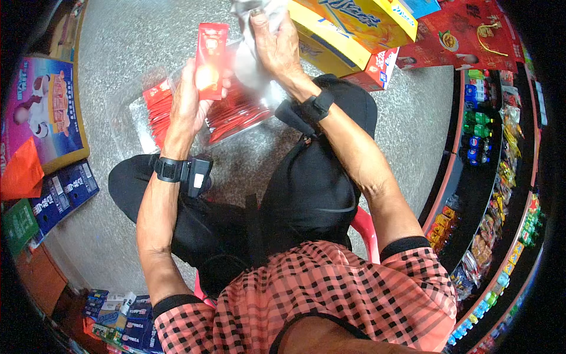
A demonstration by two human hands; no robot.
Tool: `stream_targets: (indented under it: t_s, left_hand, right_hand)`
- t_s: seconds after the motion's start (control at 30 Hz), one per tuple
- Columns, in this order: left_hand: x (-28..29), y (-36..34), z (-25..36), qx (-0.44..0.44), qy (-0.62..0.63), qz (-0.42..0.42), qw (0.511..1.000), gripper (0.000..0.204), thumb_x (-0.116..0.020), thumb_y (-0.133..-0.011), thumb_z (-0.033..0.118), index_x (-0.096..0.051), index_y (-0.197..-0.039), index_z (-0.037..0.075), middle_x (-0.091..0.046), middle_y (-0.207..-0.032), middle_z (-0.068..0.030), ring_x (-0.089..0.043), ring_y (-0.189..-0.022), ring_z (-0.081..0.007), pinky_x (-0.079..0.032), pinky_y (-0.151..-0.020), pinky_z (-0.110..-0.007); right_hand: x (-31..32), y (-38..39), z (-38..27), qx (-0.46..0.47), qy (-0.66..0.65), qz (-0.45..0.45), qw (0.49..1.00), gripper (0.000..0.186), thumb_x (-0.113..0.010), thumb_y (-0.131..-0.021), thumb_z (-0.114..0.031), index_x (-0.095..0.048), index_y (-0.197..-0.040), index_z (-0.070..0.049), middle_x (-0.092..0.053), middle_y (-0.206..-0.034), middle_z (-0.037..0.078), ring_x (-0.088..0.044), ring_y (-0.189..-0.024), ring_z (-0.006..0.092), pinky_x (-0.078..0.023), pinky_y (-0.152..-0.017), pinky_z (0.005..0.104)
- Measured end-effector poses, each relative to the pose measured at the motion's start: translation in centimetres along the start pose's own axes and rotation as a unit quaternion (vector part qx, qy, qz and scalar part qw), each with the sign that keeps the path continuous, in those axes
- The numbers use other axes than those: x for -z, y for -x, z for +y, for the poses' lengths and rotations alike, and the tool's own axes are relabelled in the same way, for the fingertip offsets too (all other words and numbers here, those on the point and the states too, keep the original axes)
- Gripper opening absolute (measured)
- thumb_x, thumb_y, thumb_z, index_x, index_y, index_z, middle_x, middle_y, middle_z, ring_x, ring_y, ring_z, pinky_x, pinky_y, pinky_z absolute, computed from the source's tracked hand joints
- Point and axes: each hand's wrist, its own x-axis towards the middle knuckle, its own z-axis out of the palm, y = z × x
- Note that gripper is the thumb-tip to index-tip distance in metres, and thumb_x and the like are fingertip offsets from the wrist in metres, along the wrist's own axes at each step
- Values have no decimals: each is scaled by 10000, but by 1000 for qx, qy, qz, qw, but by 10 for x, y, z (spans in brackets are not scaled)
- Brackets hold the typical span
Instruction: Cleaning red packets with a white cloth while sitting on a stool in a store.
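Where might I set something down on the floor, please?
Bare speckled floor lies between the right knee and the stocked shelf, and between the poster and the clear plastic packaging. Red packets crowd the left hand, yellow cartons the right hand.

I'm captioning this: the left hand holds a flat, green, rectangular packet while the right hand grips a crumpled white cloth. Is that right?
Not quite: the left hand holds a flat, red, rectangular packet, not a green one, as the head view shows. The right hand grips the crumpled white cloth.
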Motion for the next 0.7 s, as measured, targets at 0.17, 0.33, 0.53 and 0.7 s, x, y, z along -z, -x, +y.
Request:
stream_targets:
  t_s: [0.17, 0.33, 0.53, 0.7]
  left_hand:
    - [-13, 3, -6, -55, 39, 67, 995, 482, -280, -962, 423, -441, -1160, 15, -584, -1072, -123, -620, -876, -219, -547, -689, -346]
    - [-17, 0, -1, -43, 75, 136, 987, 504, -279, -956, 436, -422, -1216, 29, -561, -1058, -112, -568, -971, -212, -521, -716, -361]
    - [-11, 1, 17, -29, 111, 190, 975, 608, -281, -910, 527, -495, -1196, 35, -557, -1158, -149, -563, -1038, -280, -440, -925, -419]
    - [25, -7, 14, 15, 146, 157, 977, 666, -244, -897, 553, -474, -1202, 8, -588, -1077, -197, -586, -980, -299, -470, -877, -412]
  right_hand:
    - [-12, 16, 7, 134, 173, -95, 971, 320, -575, -794, -264, -526, -941, 16, -532, -876, 229, -538, -855, 401, -435, -736, 449]
    - [-20, 27, 11, 132, 175, -193, 956, 341, -598, -766, -251, -538, -974, 12, -543, -864, 242, -549, -831, 400, -443, -721, 452]
    - [-23, 46, 10, 204, 92, -292, 930, 502, -629, -716, -221, -476, -1137, 7, -583, -893, 250, -573, -849, 399, -467, -740, 435]
    - [-19, 48, -4, 129, 82, -385, 910, 502, -645, -667, -214, -508, -1091, 17, -599, -921, 241, -603, -830, 370, -484, -698, 420]
